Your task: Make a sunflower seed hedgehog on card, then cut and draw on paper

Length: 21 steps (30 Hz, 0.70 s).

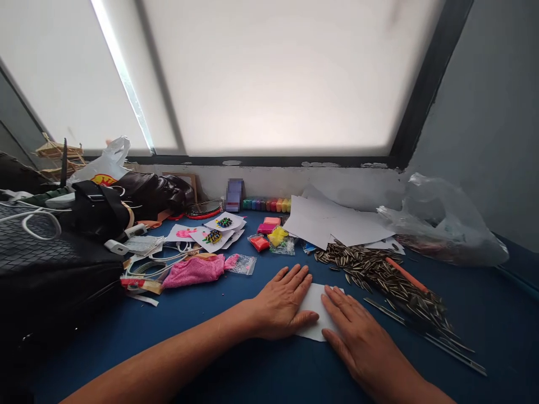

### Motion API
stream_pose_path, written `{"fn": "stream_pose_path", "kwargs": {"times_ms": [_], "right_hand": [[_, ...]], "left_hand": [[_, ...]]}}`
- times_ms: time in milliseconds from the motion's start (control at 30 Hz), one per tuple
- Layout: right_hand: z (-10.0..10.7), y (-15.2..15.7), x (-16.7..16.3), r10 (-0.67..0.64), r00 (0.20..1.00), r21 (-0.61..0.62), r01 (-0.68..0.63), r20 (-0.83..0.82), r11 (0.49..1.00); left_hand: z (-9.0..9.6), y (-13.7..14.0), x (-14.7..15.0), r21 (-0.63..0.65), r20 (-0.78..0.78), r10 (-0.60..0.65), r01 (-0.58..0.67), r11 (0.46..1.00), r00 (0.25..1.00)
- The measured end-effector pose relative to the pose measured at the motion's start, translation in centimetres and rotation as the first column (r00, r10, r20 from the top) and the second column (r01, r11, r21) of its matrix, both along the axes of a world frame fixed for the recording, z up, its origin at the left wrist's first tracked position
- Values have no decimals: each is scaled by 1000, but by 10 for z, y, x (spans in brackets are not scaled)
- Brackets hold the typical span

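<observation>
A small white piece of paper (pixel 315 303) lies flat on the blue table (pixel 202 359) in front of me. My left hand (pixel 286 303) rests palm down over its left side, fingers stretched away from me. Across the paper's right side lies my right hand (pixel 351 325), also flat with its fingers extended. Both hands partly hide the paper, and a strip of it shows between them. Just right of my right hand is a heap of striped sunflower seeds (pixel 362 266). Tweezers (pixel 446 345) lie along the near side of the seeds.
Large white sheets (pixel 332 219) lie behind the seeds, near a plastic bag (pixel 455 224). Clay packets (pixel 258 242) and small decorated cards (pixel 210 238) sit farther back. A pink cloth (pixel 194 271), cables and a black bag (pixel 54 280) crowd the left. An orange stick (pixel 406 275) rests on the seeds.
</observation>
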State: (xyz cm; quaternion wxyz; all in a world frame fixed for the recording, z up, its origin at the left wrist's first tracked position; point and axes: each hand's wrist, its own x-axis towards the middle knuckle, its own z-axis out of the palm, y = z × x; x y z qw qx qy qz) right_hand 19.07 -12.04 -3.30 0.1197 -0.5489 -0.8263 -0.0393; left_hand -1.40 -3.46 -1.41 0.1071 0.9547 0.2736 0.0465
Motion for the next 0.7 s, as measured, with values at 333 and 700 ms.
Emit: {"fn": "stream_pose_path", "kwargs": {"times_ms": [333, 700], "right_hand": [[10, 0, -3, 0, 999, 11, 0, 47, 1000], [34, 23, 73, -409, 893, 233, 364, 187, 902]], "left_hand": [[3, -5, 3, -34, 75, -119, 122, 992, 990], [4, -4, 3, -65, 60, -154, 157, 985, 986]]}}
